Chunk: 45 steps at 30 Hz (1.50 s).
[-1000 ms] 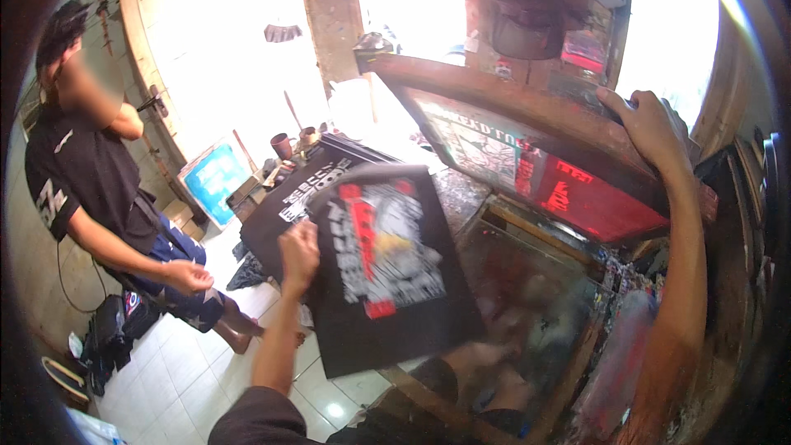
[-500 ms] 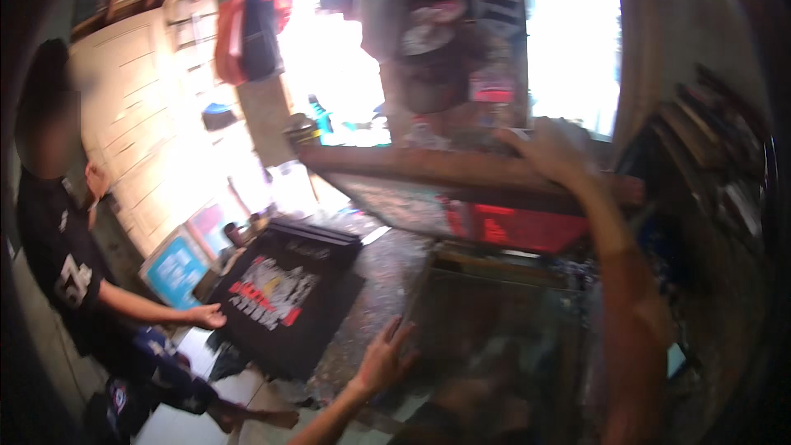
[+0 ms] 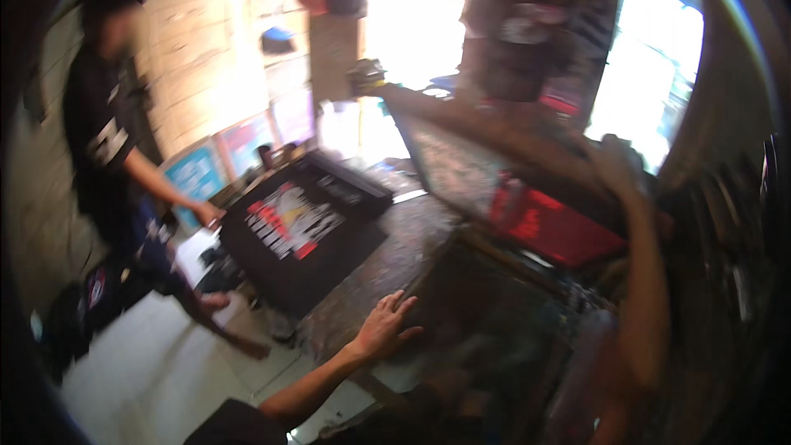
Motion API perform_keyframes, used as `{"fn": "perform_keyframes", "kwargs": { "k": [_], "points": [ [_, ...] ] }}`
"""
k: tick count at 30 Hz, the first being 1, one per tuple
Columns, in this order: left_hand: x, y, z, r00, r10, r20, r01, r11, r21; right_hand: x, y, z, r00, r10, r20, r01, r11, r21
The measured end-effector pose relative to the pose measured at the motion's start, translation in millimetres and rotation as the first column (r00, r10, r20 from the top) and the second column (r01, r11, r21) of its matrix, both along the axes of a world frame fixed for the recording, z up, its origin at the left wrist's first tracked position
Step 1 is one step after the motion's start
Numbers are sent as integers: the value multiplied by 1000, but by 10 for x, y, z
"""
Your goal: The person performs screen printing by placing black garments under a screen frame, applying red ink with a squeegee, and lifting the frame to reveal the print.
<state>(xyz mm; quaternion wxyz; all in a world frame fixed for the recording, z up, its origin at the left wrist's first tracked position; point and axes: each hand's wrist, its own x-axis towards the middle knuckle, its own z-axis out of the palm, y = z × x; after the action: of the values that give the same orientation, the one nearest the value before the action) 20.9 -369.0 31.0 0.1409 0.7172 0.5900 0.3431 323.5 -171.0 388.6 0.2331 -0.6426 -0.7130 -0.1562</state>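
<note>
My right hand (image 3: 616,166) is closed over the upper edge of a raised wooden screen-printing frame (image 3: 486,133), toward its right end; motion blurs the fingers. The frame's mesh has a pale patch and a red patch (image 3: 554,224), and it tilts above a dark flat board (image 3: 486,313). My left hand (image 3: 384,328) is open and empty, fingers apart, at the board's left edge; whether it touches is unclear. Left of it, dark fabric (image 3: 288,235) with a white, red and yellow print lies flat on the work table (image 3: 338,331).
A person (image 3: 124,124) in dark clothes stands at the left, one hand (image 3: 208,214) at the printed fabric's edge. Behind the table lean a blue panel (image 3: 196,173) and other panels. Dark boards (image 3: 733,231) stand along the right wall. The pale tiled floor (image 3: 165,379) shows lower left.
My view has swung left, so most of the scene sits further right. The frame remains raised in my right hand, and my left hand stays by the board's left edge with its fingers spread.
</note>
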Motion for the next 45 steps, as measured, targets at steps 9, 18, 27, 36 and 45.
{"fn": "perform_keyframes", "kwargs": {
  "k": [9,18,27,36,45],
  "points": [
    [-187,-425,-657,904,202,-377,-164,978,131,173,581,214,992,113,-56,-110,992,56],
    [-148,-358,-669,899,183,-397,-149,982,115,314,721,193,977,144,-156,-145,989,5],
    [-982,654,-386,984,156,-84,-133,965,227,-139,220,37,962,270,-49,-267,962,64],
    [-2436,3288,-652,771,410,-486,-209,885,415,401,827,107,903,181,-390,-221,974,-59],
    [-3328,2890,205,604,402,-688,-241,915,323,-172,398,174,910,69,-408,-90,995,-34]
  ]
}}
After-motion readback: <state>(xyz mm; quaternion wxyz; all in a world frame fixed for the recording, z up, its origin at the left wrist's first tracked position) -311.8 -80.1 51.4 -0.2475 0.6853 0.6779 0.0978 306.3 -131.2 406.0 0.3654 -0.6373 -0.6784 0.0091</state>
